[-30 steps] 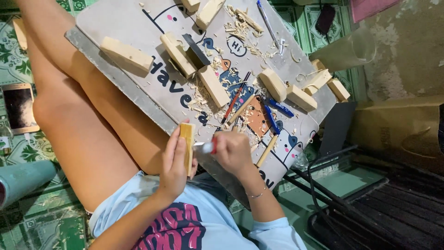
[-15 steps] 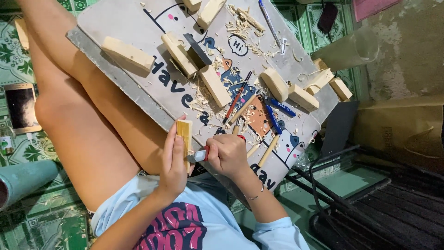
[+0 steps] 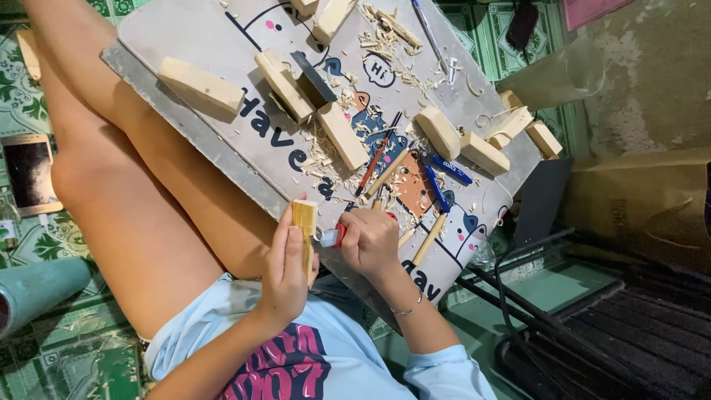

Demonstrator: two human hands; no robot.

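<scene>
My left hand [image 3: 285,274] grips a small pale wood block [image 3: 304,226], held upright just off the near edge of a lap board [image 3: 222,44]. My right hand [image 3: 370,241] is closed on a small carving knife [image 3: 333,236] with a red and white handle. The knife's tip points at the side of the block. Both hands hover over my lap, close together.
The printed grey board rests on my legs and carries several cut wood blocks [image 3: 200,85], wood shavings [image 3: 326,155], and blue and wooden-handled tools [image 3: 437,185]. A phone [image 3: 29,174] and a teal cylinder [image 3: 37,285] lie on the tiled floor at left. A black wire rack [image 3: 592,333] stands at right.
My right hand shifted slightly toward the block and back with the knife. The block stays in my left hand, barely moved.
</scene>
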